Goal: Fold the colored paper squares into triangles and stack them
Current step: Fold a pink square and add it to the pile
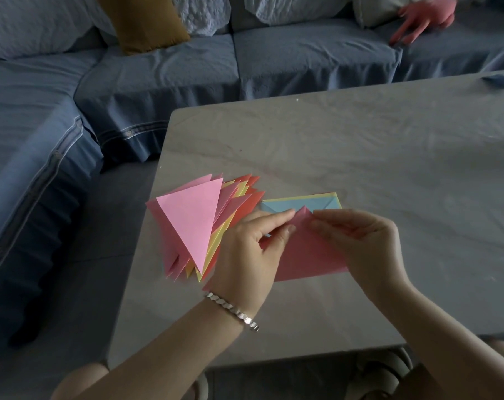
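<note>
A pink paper square (308,252) is partly folded, its corner brought up to a point near the table's middle. My left hand (250,255) pinches its left edge near that point, and my right hand (363,246) pinches the right edge. Both hands hold the sheet just above the table (360,157). To the left lies a fanned stack of folded triangles (195,223), pink on top with yellow and orange-red beneath. Behind the pink sheet a small pile of flat squares (302,204) shows a light blue sheet over a yellow one.
A blue-covered sofa (158,67) wraps around the table's far and left sides, with a mustard cushion (143,21). A pink toy (424,18) lies on the sofa at the far right. A small blue object (502,80) sits at the table's far right edge.
</note>
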Demonstrator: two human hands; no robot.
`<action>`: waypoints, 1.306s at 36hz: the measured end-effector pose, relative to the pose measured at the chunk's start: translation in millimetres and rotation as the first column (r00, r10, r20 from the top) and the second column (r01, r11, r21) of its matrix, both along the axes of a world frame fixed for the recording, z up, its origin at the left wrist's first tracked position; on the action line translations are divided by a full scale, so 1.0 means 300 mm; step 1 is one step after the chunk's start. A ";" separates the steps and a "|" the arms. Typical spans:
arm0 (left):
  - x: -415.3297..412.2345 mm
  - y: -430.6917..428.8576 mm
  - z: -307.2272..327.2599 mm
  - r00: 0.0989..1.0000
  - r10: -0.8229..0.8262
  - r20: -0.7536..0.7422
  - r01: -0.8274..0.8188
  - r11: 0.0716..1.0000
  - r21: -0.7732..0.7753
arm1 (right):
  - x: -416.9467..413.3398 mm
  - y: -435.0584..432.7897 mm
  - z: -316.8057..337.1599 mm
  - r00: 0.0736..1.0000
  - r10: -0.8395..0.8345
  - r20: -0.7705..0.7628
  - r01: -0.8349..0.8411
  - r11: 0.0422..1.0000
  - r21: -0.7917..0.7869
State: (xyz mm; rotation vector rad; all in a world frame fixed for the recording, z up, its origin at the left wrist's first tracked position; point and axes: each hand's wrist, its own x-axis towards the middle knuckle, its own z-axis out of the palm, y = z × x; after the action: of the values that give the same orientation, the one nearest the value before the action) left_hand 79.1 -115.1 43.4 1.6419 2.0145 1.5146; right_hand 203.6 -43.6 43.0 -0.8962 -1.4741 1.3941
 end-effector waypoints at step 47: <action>-0.171 0.033 -0.314 0.656 0.591 0.470 -0.129 0.701 -0.701 | -0.040 0.061 -0.393 0.316 0.070 0.946 -0.725 0.662 0.193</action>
State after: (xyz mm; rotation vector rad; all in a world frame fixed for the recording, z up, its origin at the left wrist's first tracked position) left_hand 27.7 -105.1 -50.8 0.3111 2.1150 1.0785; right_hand 191.5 -25.3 -74.8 -0.8414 -3.0084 0.5188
